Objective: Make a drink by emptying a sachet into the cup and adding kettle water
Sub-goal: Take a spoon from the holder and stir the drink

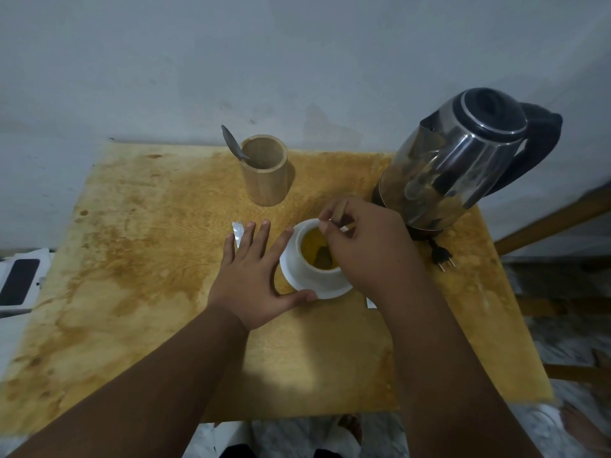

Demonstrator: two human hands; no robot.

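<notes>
A white cup (305, 259) stands on a white saucer (327, 292) at the middle of the table, filled with yellow liquid. A dark tea bag (322, 256) lies sunk in the liquid. Over the cup's far rim, my right hand (370, 246) pinches a small brown tea bag tag (340, 211). My left hand (251, 276) lies flat with its fingers spread, the thumb against the saucer's near rim and the index finger beside the cup. A torn silver sachet piece (237, 230) shows under the left fingertips. The steel kettle (453, 160) stands at the back right.
A wooden cylinder holder (264, 173) with a metal spoon (231, 142) in it stands behind the cup. The kettle's unplugged plug (441, 256) lies on the stained wooden table (132, 259). A white paper scrap (370, 303) peeks out by my right forearm. The wall is close behind.
</notes>
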